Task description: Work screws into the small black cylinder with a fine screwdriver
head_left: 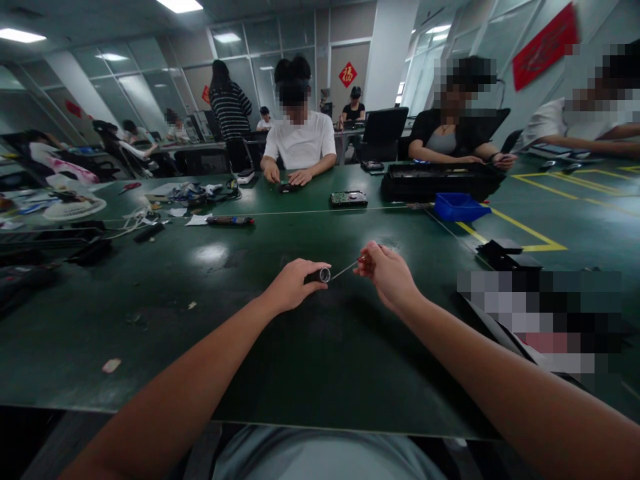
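Observation:
My left hand [290,287] is closed around a small black tube, probably a flashlight body [325,274], whose round silver-rimmed end faces right. My right hand [390,272] is closed on a thin screwdriver [344,270]; most of its reddish handle is hidden in the fingers. The slim metal shaft slants down to the left, and its tip reaches the tube's silver-rimmed end. Whether the tip is inside the end or just beside it, I cannot tell. Both hands are just above the green tabletop [320,373].
A circuit-board drive [349,199], a blue bin [460,207] and a long black case [443,180] stand farther back. A dark cylindrical tool [230,221] lies left of centre. Cables and parts crowd the left. Across the table a person in white [300,143] handles a small device.

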`<move>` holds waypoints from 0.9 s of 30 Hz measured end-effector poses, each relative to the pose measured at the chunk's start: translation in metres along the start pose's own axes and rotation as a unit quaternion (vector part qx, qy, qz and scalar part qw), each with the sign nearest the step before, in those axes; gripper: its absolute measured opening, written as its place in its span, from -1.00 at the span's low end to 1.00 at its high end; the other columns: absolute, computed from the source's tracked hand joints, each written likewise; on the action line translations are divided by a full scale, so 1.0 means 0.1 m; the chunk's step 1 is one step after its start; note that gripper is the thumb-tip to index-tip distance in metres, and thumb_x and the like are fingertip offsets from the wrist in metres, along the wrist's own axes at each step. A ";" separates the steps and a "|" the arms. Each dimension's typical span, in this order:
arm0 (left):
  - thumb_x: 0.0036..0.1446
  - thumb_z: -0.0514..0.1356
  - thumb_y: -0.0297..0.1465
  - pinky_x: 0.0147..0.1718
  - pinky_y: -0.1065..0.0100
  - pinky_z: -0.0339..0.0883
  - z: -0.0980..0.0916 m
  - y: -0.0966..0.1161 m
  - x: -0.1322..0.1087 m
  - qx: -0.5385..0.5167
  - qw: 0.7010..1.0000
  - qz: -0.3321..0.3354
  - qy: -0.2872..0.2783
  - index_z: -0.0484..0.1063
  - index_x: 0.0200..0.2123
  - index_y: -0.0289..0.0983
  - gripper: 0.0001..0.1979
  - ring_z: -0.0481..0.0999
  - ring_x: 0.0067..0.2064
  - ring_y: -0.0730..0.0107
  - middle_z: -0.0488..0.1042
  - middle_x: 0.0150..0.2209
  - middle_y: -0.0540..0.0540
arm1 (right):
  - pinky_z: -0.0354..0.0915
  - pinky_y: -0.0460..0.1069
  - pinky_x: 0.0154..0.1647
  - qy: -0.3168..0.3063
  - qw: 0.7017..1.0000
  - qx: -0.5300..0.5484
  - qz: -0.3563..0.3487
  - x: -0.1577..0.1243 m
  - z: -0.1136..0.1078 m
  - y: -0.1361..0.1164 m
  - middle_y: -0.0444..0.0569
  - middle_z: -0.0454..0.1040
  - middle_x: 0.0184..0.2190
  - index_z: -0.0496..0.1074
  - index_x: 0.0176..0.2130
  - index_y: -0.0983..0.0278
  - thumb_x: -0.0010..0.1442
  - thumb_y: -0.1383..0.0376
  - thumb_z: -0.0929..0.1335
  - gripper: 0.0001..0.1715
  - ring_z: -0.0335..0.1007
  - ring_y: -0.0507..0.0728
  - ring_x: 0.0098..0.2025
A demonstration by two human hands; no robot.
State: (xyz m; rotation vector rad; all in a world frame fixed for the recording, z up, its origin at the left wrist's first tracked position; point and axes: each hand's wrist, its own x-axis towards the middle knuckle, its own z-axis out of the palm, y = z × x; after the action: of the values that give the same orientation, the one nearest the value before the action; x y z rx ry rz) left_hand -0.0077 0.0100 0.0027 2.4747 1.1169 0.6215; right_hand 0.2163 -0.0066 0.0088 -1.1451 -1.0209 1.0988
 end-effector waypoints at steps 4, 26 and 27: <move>0.23 0.26 -0.32 0.12 0.15 0.25 0.02 0.00 0.00 -0.010 1.000 -0.010 0.008 0.41 0.16 -0.14 -0.58 0.43 0.08 0.22 0.50 0.10 -0.05 | 0.42 0.03 -0.36 0.022 0.999 -0.014 -0.046 -0.02 0.02 -0.01 -0.09 0.42 -0.45 0.36 -0.32 0.22 0.26 0.00 0.30 -0.65 0.40 0.07 -0.45; 0.22 0.27 -0.24 0.07 0.11 0.30 0.03 0.01 -0.03 -0.022 0.998 -0.040 0.038 0.41 0.17 -0.14 -0.55 0.44 0.06 0.13 0.51 0.06 -0.12 | 0.26 0.01 -0.41 -0.002 0.948 -0.273 -0.163 -0.26 0.04 -0.25 -0.07 0.51 -0.53 0.40 -0.38 0.23 0.25 0.02 0.34 -0.65 0.43 0.11 -0.47; 0.22 0.27 -0.24 0.07 0.12 0.30 0.03 0.01 -0.03 -0.021 0.998 -0.040 0.039 0.41 0.16 -0.14 -0.55 0.45 0.06 0.14 0.51 0.05 -0.12 | 0.26 0.01 -0.39 -0.012 0.947 -0.269 -0.176 -0.26 0.04 -0.24 -0.07 0.51 -0.50 0.40 -0.36 0.23 0.26 0.06 0.33 -0.69 0.44 0.11 -0.45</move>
State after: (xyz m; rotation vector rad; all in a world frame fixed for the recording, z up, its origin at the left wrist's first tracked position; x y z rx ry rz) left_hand -0.0071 0.0065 0.0001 2.3752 1.2136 0.7152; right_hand 0.2113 -0.0332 0.0320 -1.3053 -1.5345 0.5586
